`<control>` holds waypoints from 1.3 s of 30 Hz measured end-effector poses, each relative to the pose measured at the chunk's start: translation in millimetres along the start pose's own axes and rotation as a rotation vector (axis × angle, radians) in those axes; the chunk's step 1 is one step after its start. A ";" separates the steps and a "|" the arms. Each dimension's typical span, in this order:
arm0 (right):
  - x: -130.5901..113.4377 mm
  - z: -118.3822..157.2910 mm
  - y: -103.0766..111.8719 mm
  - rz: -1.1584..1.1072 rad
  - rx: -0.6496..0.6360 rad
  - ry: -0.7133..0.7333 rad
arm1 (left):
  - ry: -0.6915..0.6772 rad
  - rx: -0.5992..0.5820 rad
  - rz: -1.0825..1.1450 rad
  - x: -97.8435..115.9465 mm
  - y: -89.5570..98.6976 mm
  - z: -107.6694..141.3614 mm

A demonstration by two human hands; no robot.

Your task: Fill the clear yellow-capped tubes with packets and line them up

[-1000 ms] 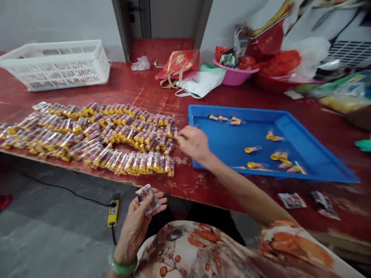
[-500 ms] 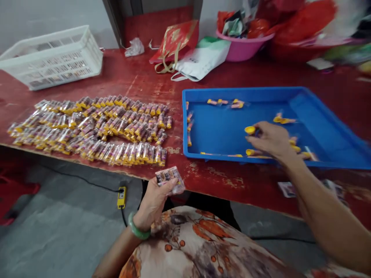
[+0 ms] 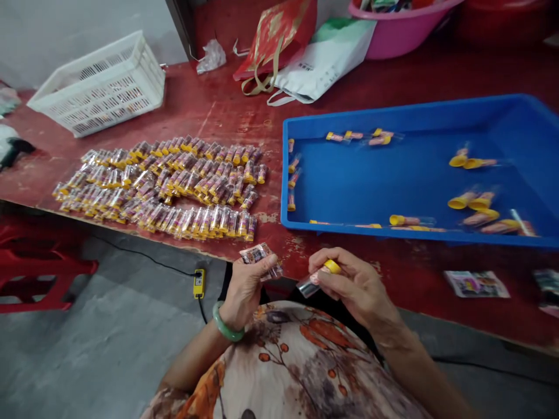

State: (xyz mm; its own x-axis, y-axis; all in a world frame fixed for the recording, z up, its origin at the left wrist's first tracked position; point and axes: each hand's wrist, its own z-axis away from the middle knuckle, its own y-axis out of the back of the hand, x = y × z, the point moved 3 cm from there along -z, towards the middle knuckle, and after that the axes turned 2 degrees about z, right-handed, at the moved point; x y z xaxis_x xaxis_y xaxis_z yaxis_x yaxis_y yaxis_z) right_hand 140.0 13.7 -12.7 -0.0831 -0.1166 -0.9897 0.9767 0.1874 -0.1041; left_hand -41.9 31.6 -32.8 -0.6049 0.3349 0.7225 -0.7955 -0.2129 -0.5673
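Observation:
My left hand [image 3: 247, 288] is closed on a small stack of printed cards or labels [image 3: 257, 254], thumb on top, just off the table's front edge. In my right hand [image 3: 356, 285] is a clear tube with a yellow cap [image 3: 332, 266], pinched between thumb and fingers and tilted, its clear end toward my left hand. Several similar capped tubes with pinkish contents lie along the sides of the blue tray [image 3: 371, 174]. Rows of yellow-ended clear tubes with dark printed wraps [image 3: 196, 218] cover the table to the left.
A white plastic crate [image 3: 105, 93] stands at the back left. Red and white bags [image 3: 323, 58] and a pink basin [image 3: 402, 32] are along the back. Printed packets [image 3: 476, 284] lie at the front right. A red stool [image 3: 41, 262] and a yellow power strip [image 3: 199, 283] are below.
My right hand has come out of the blue tray with the yellow-capped tube and moved left and nearer, close to my left hand. My left hand still holds the printed stack. The view has shifted.

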 end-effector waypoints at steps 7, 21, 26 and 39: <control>-16.9 18.0 -10.9 0.366 0.052 0.503 | 0.096 0.059 0.106 -2.3 -7.6 6.1; -4.6 32.2 -24.9 0.689 0.362 0.863 | 0.196 0.030 0.125 -7.2 -19.0 14.8; 4.4 35.6 -25.7 1.003 0.392 0.947 | 0.215 0.067 0.132 -8.8 -18.7 11.9; 11.1 33.3 -30.4 0.997 0.483 0.870 | 0.098 0.036 0.084 -10.5 -15.3 10.3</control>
State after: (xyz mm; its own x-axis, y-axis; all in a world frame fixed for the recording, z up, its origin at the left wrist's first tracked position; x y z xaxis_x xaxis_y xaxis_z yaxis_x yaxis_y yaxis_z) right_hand 116.0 -25.7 -17.2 0.7540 0.5300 -0.3880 0.6526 -0.5370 0.5346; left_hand -23.7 21.9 -27.5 -0.6646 0.4019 0.6299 -0.7439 -0.2764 -0.6084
